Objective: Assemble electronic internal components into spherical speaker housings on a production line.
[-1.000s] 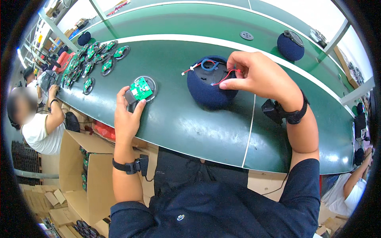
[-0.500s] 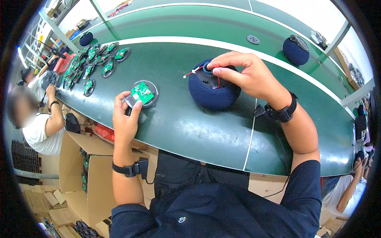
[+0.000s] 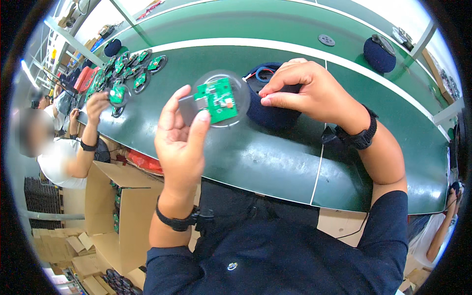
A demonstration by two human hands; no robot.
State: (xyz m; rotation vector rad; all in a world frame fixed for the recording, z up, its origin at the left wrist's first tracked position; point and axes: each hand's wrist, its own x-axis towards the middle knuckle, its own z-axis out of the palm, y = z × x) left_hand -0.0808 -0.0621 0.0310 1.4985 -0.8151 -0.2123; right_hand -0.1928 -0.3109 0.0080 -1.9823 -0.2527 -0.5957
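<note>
While our left hand (image 3: 180, 138) pinches the circuit board (image 3: 222, 100) at nine o'clock from the navy shell (image 3: 270, 118), our right hand (image 3: 310, 93) pinches what seems a red wire (image 3: 262, 95); we judge a hard tug could break its connection.

Fisheye view from the wearer's head, tilted down and forward over a dark-green tabletop (image 3: 255, 167) edged by a white strip (image 3: 206, 41).
The camera, the left one of a side-by-side pair, looks from above the person's dark navy short-sleeved shirt (image 3: 295, 260) at the near edge out across the tabletop to its far side. The bare left hand (image 3: 184, 128) and bare right hand (image 3: 307, 91) are close to the lens, mid-view. The field reaches a co-worker in a white top (image 3: 64, 164) at left and another white-clad person (image 3: 424, 238) at near right; the lens bends the strip into an arc.
</note>
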